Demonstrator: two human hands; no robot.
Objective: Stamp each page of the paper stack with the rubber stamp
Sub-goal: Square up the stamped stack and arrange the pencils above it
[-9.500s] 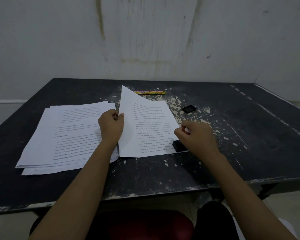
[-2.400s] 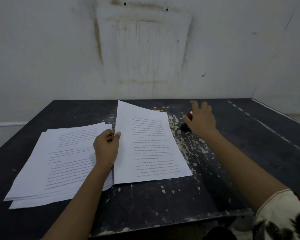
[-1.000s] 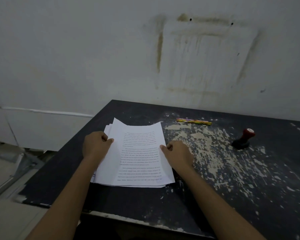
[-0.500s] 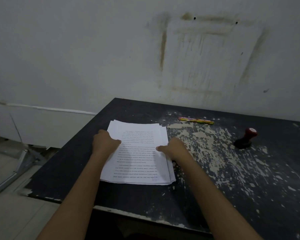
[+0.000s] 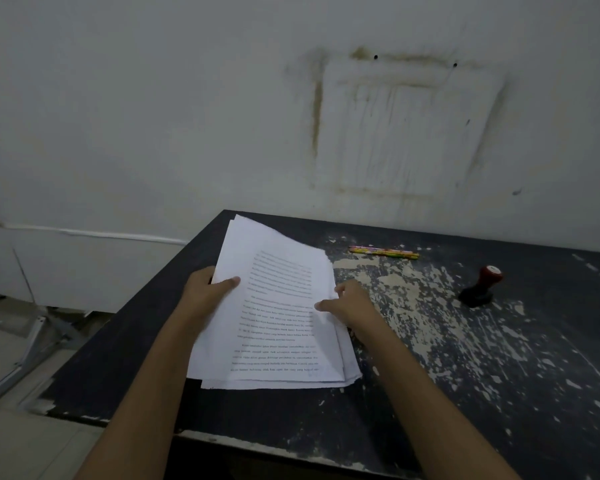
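The paper stack point(image 5: 278, 306) is held at its 2 side edges, its far end raised off the table point(image 5: 499, 375): the left edge is gripped by the left hand point(image 5: 207, 294), thumb on top, and the right edge is pinched by the right hand point(image 5: 352, 304). The sheets are unevenly fanned, so some could be let slip or creased if the hold is loosened during squaring. The rubber stamp point(image 5: 481, 285) is left standing well apart to the right. Against the frame 0.5 s earlier, where the stack lies flat under both hands, the far end is now lifted
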